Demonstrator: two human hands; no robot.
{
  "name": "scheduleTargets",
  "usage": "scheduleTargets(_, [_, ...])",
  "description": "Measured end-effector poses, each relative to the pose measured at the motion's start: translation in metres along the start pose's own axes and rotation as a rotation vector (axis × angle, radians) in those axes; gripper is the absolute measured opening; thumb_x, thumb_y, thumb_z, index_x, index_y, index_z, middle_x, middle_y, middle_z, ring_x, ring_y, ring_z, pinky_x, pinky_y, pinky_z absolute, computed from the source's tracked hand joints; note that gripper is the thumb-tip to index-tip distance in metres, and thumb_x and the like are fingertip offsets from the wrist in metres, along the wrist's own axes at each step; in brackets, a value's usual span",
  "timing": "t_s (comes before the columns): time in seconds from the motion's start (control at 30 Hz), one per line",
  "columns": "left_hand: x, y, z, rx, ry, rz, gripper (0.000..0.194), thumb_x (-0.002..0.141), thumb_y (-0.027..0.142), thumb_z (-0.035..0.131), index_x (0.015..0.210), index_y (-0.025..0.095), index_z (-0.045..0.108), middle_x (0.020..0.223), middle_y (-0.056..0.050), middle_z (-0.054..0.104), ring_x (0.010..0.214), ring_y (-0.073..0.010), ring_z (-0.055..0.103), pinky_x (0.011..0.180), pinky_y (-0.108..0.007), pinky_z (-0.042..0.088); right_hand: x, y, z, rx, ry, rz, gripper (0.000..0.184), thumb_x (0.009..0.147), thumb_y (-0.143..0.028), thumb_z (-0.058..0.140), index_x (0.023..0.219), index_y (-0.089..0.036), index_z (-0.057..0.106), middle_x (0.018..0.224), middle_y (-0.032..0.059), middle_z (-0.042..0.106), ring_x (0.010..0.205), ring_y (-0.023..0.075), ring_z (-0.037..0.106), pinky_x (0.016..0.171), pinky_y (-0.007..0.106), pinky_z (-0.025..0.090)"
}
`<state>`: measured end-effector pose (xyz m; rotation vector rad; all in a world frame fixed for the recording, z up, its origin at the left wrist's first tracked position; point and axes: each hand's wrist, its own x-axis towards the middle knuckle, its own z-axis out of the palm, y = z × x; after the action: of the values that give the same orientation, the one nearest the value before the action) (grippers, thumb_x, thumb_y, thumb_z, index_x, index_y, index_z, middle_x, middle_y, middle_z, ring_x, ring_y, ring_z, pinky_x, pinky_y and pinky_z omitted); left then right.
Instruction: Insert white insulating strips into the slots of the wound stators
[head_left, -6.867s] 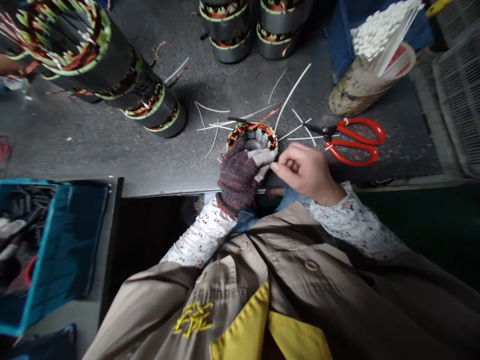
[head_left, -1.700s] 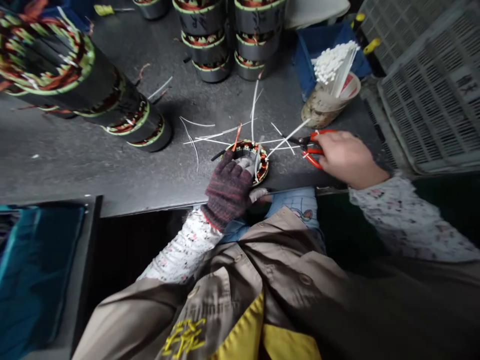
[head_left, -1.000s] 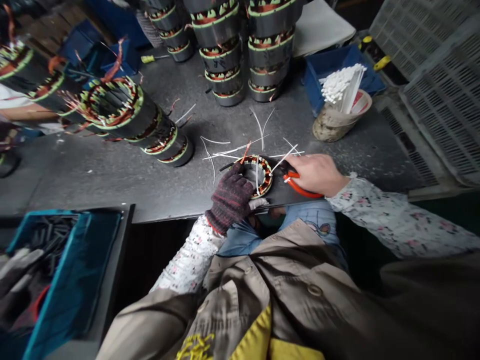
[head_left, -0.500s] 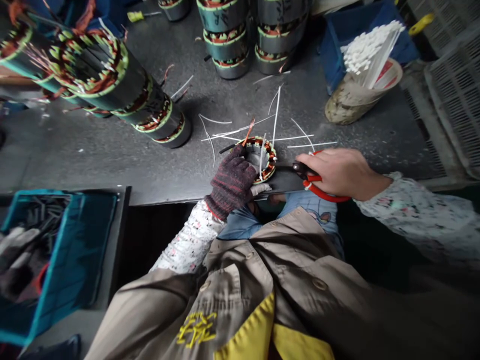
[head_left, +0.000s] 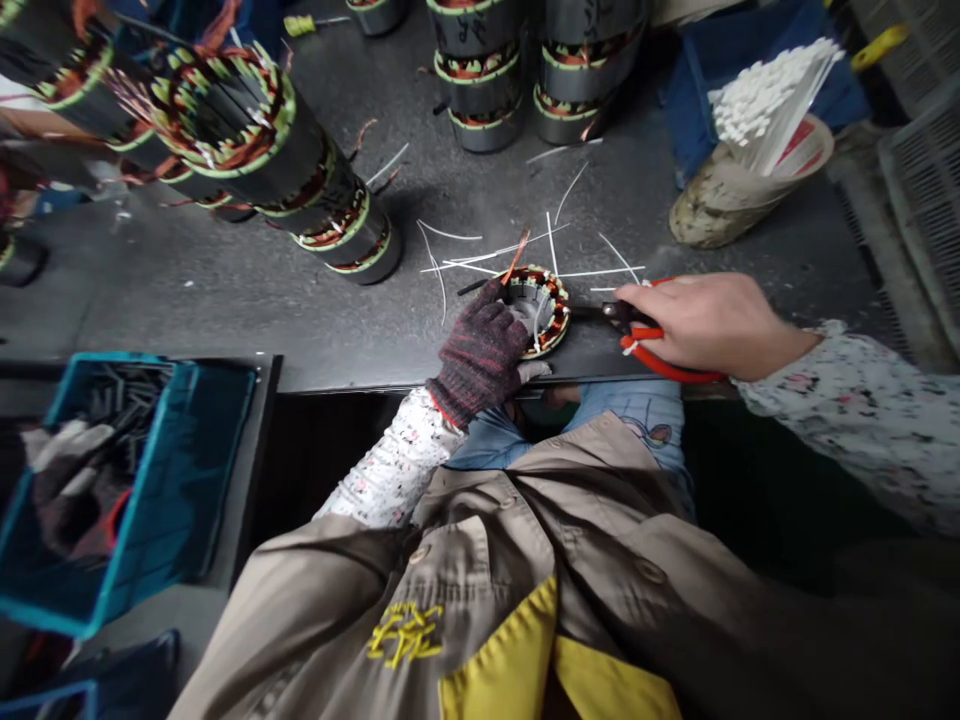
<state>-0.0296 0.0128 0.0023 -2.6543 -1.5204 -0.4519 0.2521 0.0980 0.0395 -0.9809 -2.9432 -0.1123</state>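
Workbench (head_left: 315, 340), dark, scuffed. Column of wound cores (head_left: 281, 170), tilted in view, far left on the bench. Teal bin (head_left: 187, 470), lower left, dark pieces inside. Cup (head_left: 720, 205), stained, packed with white ties, right. Right hand (head_left: 720, 320), bare, closed round red-handled scissors (head_left: 667, 367). Left hand (head_left: 480, 355), dark knitted glove, gripping a wound ring (head_left: 559, 325) by its left side at the bench's front edge; scissor tips beside it, contact hard to judge. Loose white strips (head_left: 600, 272), scattered behind the ring.
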Motion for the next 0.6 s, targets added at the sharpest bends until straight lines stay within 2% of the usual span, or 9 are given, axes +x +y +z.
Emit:
scheduleTargets(0.1, [-0.001, -0.001, 0.001, -0.038, 0.032, -0.007, 0.063, 0.093, 0.060, 0.063, 0.140, 0.018, 0.057, 0.127, -0.012, 0.072, 0.126, -0.0284, 0.065, 0.131, -0.056, 0.032, -0.001, 0.000, -0.001, -0.032, 0.024, -0.113, 0.046, 0.089, -0.039, 0.057, 0.124, -0.012, 0.070, 0.090, 0.0107, 0.074, 0.083, 0.0247, 0.061, 0.071, 0.034, 0.036])
scheduleTargets(0.2, [-0.003, -0.003, 0.002, -0.083, 0.057, -0.018, 0.067, 0.095, 0.056, 0.060, 0.149, 0.020, 0.048, 0.125, -0.010, 0.072, 0.124, -0.0276, 0.066, 0.131, -0.055, 0.032, 0.002, -0.010, -0.008, -0.101, 0.030, -0.209, 0.044, 0.090, -0.035, 0.058, 0.126, -0.012, 0.070, 0.093, 0.0118, 0.073, 0.088, 0.0248, 0.061, 0.077, 0.035, 0.038])
scheduleTargets(0.33, [-0.002, -0.004, 0.002, -0.084, 0.051, -0.028, 0.062, 0.095, 0.051, 0.060, 0.148, 0.023, 0.049, 0.121, -0.008, 0.073, 0.121, -0.0275, 0.067, 0.130, -0.056, 0.030, 0.008, -0.019, -0.012, -0.095, -0.047, -0.183, 0.039, 0.088, -0.033, 0.059, 0.121, -0.017, 0.071, 0.085, 0.0083, 0.074, 0.076, 0.0215, 0.060, 0.068, 0.033, 0.035])
scheduleTargets(0.4, [-0.001, -0.003, 0.000, -0.062, 0.017, -0.037, 0.061, 0.094, 0.053, 0.062, 0.146, 0.022, 0.053, 0.118, -0.008, 0.074, 0.120, -0.0277, 0.067, 0.131, -0.055, 0.029, 0.010, -0.016, -0.009, -0.033, -0.057, -0.102, 0.037, 0.088, -0.040, 0.060, 0.118, -0.021, 0.073, 0.080, 0.0062, 0.074, 0.069, 0.0205, 0.059, 0.063, 0.033, 0.032])
scheduleTargets(0.47, [0.002, 0.000, -0.003, -0.022, -0.053, -0.037, 0.062, 0.092, 0.057, 0.065, 0.140, 0.018, 0.059, 0.113, -0.010, 0.075, 0.118, -0.0296, 0.068, 0.129, -0.055, 0.032, 0.010, -0.007, -0.004, 0.012, -0.070, 0.067, 0.044, 0.089, -0.048, 0.058, 0.122, -0.023, 0.072, 0.081, 0.0068, 0.074, 0.067, 0.0213, 0.061, 0.062, 0.032, 0.033])
scheduleTargets(0.53, [0.005, 0.004, -0.006, -0.007, -0.116, -0.042, 0.064, 0.090, 0.062, 0.067, 0.132, 0.014, 0.067, 0.108, -0.012, 0.076, 0.117, -0.0322, 0.069, 0.128, -0.054, 0.033, 0.008, 0.005, 0.003, 0.049, -0.113, 0.288, 0.054, 0.092, -0.053, 0.055, 0.132, -0.019, 0.067, 0.086, 0.0105, 0.075, 0.070, 0.0240, 0.064, 0.063, 0.033, 0.036])
scheduleTargets(0.6, [0.009, 0.009, -0.007, -0.067, -0.128, -0.077, 0.064, 0.086, 0.066, 0.070, 0.123, 0.014, 0.072, 0.106, -0.014, 0.077, 0.118, -0.0344, 0.069, 0.128, -0.054, 0.033, 0.005, 0.019, 0.012, 0.085, -0.144, 0.443, 0.062, 0.093, -0.053, 0.055, 0.139, -0.013, 0.061, 0.096, 0.0173, 0.076, 0.080, 0.0290, 0.069, 0.067, 0.036, 0.042])
